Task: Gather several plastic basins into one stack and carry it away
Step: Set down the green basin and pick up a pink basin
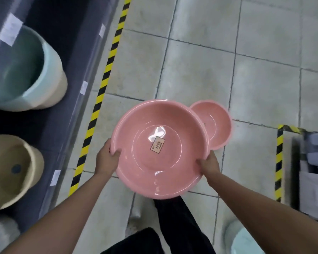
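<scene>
On the far left a dark shelf [50, 114] holds a mint bucket [26, 70] and, nearer the person, a beige bucket [13, 171], both blurred; a yellow-and-black tape line [101, 88] marks the shelf edge on the tiled floor [255, 61].

The left hand [108, 158] clamps the near-left rim of the large pink basin [162, 149], thumb hooked over the lip into the bowl, the other fingers hidden beneath, so I cannot tell how they are spread. The basin is held in the air over the floor, open side up and roughly level, a label [157, 145] stuck in its bottom. The right hand [210, 165] grips the near-right rim the same way, thumb inside, fingers wrapped under.

The relation that matters: the small pink basin [215, 123] lies beyond and to the right of the large one, away from the fingers, its near-left edge covered by the large basin's rim. It seems to sit lower, probably on the floor, though the view does not settle this. The right hand is the nearer one to it. Both basins are round, so no long axis governs the reach.

At the right edge, more tape and grey items [316, 153] crowd the floor, and the room between is fairly narrow
</scene>
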`<state>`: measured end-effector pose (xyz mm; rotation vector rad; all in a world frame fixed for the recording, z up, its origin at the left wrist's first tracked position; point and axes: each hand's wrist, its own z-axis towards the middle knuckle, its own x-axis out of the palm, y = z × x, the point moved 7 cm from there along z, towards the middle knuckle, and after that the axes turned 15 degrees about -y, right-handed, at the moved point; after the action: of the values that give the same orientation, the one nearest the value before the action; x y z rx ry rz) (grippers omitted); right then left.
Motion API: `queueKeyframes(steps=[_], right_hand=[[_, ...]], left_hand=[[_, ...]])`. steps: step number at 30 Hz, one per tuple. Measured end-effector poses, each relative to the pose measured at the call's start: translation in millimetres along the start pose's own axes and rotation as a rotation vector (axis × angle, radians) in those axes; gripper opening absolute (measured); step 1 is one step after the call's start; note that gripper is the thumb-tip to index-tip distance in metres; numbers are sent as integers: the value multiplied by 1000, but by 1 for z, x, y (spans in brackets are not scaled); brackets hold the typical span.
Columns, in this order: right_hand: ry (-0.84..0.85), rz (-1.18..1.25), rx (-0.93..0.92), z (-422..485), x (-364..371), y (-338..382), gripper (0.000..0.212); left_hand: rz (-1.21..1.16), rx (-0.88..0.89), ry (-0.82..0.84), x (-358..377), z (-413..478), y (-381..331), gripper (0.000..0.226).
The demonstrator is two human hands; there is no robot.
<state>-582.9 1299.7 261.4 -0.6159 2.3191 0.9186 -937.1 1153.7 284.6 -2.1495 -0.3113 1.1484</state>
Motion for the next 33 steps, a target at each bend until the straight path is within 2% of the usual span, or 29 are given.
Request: queueKeyframes(steps=[7, 13, 22, 33], right_hand=[[-37, 9, 60, 65, 35, 9, 41], [-38, 23, 80, 108, 76, -13, 44], [-116, 25, 120, 188, 154, -67, 49], [-95, -10, 84, 230, 215, -100, 53]], left_hand=[[47, -61, 11, 60, 65, 1, 36], [69, -130, 20, 112, 107, 29, 42], [219, -15, 143, 200, 176, 83, 33], [289, 55, 147, 260, 234, 127, 30]])
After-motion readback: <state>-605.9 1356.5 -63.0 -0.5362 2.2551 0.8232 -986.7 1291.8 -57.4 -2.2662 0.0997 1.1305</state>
